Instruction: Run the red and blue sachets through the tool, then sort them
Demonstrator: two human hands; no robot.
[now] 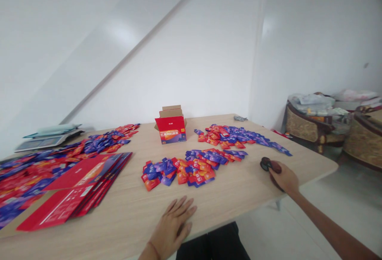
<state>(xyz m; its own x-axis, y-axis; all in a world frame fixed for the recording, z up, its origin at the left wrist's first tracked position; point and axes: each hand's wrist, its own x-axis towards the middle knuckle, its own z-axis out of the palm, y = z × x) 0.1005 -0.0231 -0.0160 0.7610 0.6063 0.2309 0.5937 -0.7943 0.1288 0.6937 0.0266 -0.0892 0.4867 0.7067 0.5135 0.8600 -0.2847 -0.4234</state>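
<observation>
My left hand point(172, 226) lies on the wooden table point(227, 200) at its near edge, fingers stretched out, holding nothing. Toward the right side of the table, my right hand point(285, 177) grips a small dark round-ended object point(265, 163) that I cannot make out. Piles of red and purple sachets point(197, 168) lie in front of my left hand, with another pile point(232, 134) behind them. Farther back stands an upright red box point(172, 130) with its top flaps open. Flattened red cartons point(80, 188) are stacked at the left.
A large heap of sachets point(32, 172) spreads over the table's left side. Behind it are a flat device and folders point(50, 134). Crumpled grey material point(240, 118) lies at the back right. Beyond the table stand chairs point(304, 127) loaded with bags.
</observation>
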